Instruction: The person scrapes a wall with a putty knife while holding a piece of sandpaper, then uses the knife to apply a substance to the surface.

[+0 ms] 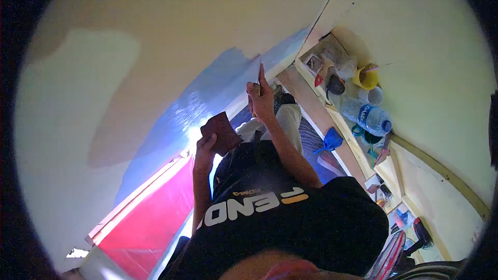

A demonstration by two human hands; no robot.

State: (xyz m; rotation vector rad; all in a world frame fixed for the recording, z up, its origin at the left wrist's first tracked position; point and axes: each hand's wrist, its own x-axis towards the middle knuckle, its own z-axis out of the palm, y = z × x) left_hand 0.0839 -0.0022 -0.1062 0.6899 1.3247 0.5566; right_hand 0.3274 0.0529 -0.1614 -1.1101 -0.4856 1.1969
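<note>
My left hand holds a dark reddish-brown square sheet by its lower left edge, in front of my black shirt. Higher up and to the right, my right hand has its index finger stretched up toward the wall, with the other fingers curled in. A thin piece seems to lie along that finger, too small to make out. The fingertip is near the upper edge of a blue painted area on the pale wall. Whether it touches the wall cannot be told.
On the right, a wooden shelf holds a plastic bottle, a yellow cup, a white cup and other items. A blue bag hangs beside it. A red panel stands at the lower left.
</note>
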